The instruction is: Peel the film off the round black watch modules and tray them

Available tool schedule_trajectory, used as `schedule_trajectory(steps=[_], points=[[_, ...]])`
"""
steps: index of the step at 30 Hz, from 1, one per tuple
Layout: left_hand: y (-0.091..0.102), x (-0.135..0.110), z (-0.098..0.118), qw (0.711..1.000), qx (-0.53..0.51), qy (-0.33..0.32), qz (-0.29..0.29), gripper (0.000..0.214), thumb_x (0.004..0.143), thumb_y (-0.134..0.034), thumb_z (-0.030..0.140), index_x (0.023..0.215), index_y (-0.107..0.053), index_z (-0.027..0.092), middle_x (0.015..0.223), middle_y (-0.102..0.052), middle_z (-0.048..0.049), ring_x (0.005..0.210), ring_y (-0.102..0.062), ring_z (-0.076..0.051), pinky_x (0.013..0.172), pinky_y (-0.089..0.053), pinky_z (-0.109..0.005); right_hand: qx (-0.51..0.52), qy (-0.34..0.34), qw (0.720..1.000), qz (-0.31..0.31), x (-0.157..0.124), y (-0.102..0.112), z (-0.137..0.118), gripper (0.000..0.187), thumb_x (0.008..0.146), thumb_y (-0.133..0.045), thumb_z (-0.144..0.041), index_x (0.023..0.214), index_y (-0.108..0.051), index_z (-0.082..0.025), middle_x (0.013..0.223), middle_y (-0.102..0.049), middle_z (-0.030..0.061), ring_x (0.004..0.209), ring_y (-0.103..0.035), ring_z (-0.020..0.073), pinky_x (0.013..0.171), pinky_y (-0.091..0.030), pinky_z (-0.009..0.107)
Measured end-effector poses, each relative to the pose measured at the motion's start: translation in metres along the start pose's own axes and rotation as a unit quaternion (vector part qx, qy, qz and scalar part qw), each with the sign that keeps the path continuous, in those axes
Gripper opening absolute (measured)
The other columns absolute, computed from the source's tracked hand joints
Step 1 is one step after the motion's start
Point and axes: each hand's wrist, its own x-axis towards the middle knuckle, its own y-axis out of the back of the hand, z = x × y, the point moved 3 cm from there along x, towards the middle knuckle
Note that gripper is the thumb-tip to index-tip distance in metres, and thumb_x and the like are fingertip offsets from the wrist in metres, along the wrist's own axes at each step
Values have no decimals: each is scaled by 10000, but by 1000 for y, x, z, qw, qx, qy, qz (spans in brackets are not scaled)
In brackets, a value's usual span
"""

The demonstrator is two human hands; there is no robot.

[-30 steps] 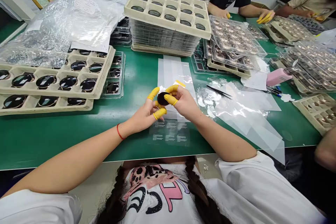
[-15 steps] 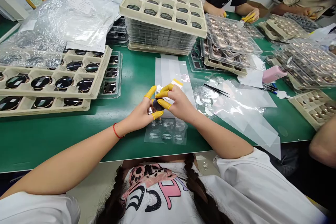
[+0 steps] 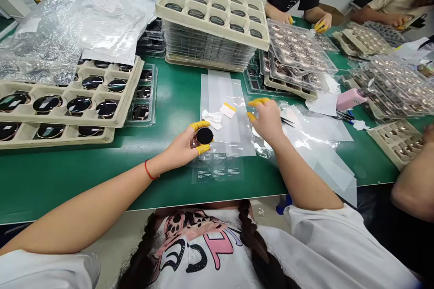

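My left hand (image 3: pixel 186 143) is closed around the edge of a round black watch face (image 3: pixel 205 136) with a gold-coloured rim, its dark glossy side up. Yellow finger cots cover the thumb and fingertips. To the right, my right hand (image 3: pixel 266 117) hovers over crumpled clear film scraps (image 3: pixel 261 144), its yellow-tipped fingers apart and no object visible between them. Black tweezers (image 3: pixel 288 122) lie partly hidden behind it. Between the hands lie a crumpled white cloth (image 3: pixel 213 118) and a small white card with a yellow edge (image 3: pixel 228 109). A clear sheet of printed round stickers (image 3: pixel 219 174) is nearest me.
Cream trays of black watch faces (image 3: pixel 127 119) stand at left, partly under plastic wrap (image 3: pixel 108 22). A tall tray stack (image 3: pixel 210 45) stands ahead. More loaded trays (image 3: pixel 301 49) and a pink bottle (image 3: pixel 351 98) are at right. Co-workers' hands (image 3: pixel 322 22) work across the table.
My right hand has left the watch face and moved right, over the film scraps. My left hand still holds the watch face, now fully exposed. The cloth and card are uncovered.
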Motion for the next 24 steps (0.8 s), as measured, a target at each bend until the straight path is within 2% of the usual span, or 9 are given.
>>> schedule_trajectory(steps=[2, 4, 7, 9, 11, 14, 17, 20, 24], points=[[1, 0, 0, 1000, 5, -1, 3, 584, 801, -672, 229, 1317, -399, 199, 1199, -555, -88, 1034, -587, -183, 920, -515, -369, 24, 61, 997, -50, 6, -27, -28, 195, 819, -625, -193, 1004, -686, -198, 1111, -651, 108, 1072, -543, 270, 977, -411, 481], [2, 0, 1, 1000, 15, -6, 7, 573, 801, -671, 235, 1309, -409, 204, 1159, -564, -75, 983, -591, -171, 871, -519, -347, 46, 111, 985, -127, 13, -54, -55, 229, 839, -615, -210, 1060, -672, -200, 1124, -653, 92, 1063, -561, 240, 959, -440, 428], [5, 0, 3, 999, 41, -13, 24, 566, 789, -677, 226, 1291, -417, 213, 1107, -560, -54, 904, -582, -145, 797, -513, -310, 44, 107, 975, -188, 19, -73, -74, 147, 860, -568, -173, 965, -670, -155, 1014, -660, 113, 985, -568, 236, 895, -448, 412], [6, 0, 4, 998, 52, -7, 42, 582, 772, -690, 218, 1278, -402, 206, 1036, -559, -33, 853, -576, -129, 763, -507, -291, 70, 86, 982, -149, 15, -63, -77, 100, 873, -556, -175, 898, -652, -160, 928, -662, 88, 894, -571, 210, 837, -453, 383], [7, 0, 4, 998, 44, 4, 52, 572, 767, -686, 209, 1254, -386, 194, 958, -558, -12, 801, -582, -119, 724, -512, -278, 125, 106, 983, -87, 4, -44, -85, 72, 889, -574, -218, 893, -636, -182, 881, -661, 51, 818, -565, 174, 796, -453, 352], [8, 0, 6, 998, 38, -11, 44, 551, 756, -669, 185, 1226, -382, 183, 943, -582, -14, 782, -608, -123, 675, -518, -260, 160, 240, 957, -44, -23, -27, -108, 78, 901, -608, -281, 903, -654, -217, 876, -658, 28, 819, -549, 157, 795, -447, 334], [9, 0, 8, 993, 106, -45, 38, 507, 727, -666, 157, 1176, -429, 173, 1067, -604, -54, 913, -627, -164, 742, -535, -278, 120, 340, 933, -15, -39, -37, -126, 110, 914, -589, -267, 922, -695, -235, 919, -658, 43, 913, -511, 182, 824, -429, 345], [8, 1, 9, 993, 104, -49, 40, 453, 751, -657, 188, 1152, -447, 169, 1198, -574, -86, 1045, -615, -198, 819, -550, -305, 88, 329, 940, 28, -34, -52, -124, 170, 934, -545, -267, 936, -714, -250, 912, -641, 54, 937, -477, 200, 835, -401, 371], [5, 2, 7, 999, -6, -37, 31, 480, 790, -647, 205, 1196, -390, 190, 1125, -594, -62, 943, -653, -152, 796, -567, -297, 98, 293, 948, 69, -26, -52, -113, 173, 939, -533, -262, 971, -700, -235, 878, -618, 51, 859, -480, 180, 777, -399, 358]])
